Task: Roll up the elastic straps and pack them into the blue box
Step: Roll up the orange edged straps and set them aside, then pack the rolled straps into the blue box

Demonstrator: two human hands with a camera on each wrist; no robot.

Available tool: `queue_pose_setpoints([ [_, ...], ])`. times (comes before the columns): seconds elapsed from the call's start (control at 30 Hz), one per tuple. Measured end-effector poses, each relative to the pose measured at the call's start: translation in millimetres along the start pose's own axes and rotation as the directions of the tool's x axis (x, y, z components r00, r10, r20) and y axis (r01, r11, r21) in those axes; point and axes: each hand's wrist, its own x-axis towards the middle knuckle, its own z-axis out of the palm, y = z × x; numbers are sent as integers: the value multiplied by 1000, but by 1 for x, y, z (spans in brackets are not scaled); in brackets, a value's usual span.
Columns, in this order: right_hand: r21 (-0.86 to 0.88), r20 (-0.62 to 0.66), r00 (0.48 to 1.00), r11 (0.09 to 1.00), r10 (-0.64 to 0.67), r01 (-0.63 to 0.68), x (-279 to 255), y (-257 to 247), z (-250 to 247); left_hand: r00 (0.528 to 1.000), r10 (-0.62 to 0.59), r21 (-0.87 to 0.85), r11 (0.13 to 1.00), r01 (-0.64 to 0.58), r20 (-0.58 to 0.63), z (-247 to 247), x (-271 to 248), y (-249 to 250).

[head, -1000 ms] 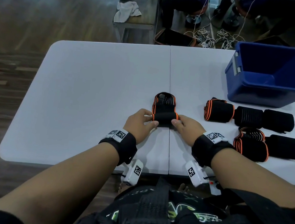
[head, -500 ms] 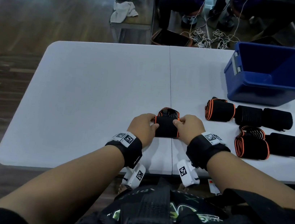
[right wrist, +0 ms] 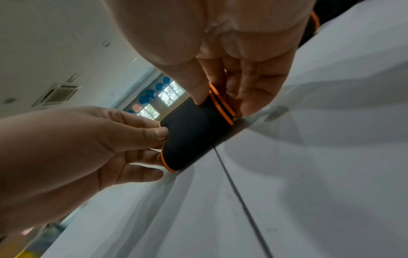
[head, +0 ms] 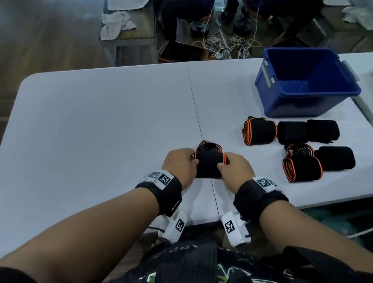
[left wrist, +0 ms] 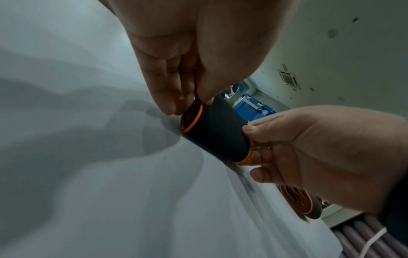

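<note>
Your left hand and right hand each pinch one end of the strap with curled fingers. It's a black roll edged in orange, lying on the desk between your hands, well apart from the blue box.

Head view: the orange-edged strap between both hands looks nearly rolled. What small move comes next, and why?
Probably one more turn away from the body. Both the left hand and right hand pinch the ends of the strap roll, and a short unrolled tail lies beyond it. The blue box looks empty.
</note>
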Motion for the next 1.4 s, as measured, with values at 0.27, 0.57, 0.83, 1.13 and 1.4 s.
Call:
queue_pose_setpoints([
  [0.27,61,-165,963,977,211,-204,-30,34,-19,992,55,-35,998,-51,111,28,11,33],
  [0.57,269,-404,804,896,437,-352,-50,65,-45,980,75,-61,996,-65,182,58,14,76],
  [0.83,227,-302,913,951,273,-209,-46,87,-69,990,63,-62,997,-56,124,70,17,93],
  [1.13,304,-10,1000,953,-4,7,-44,127,-123,997,-66,-98,993,61,-45,78,4,107],
  [1.4,237,-102,977,949,-188,207,-27,189,-212,961,-47,-121,993,14,-274,55,33,157],
])
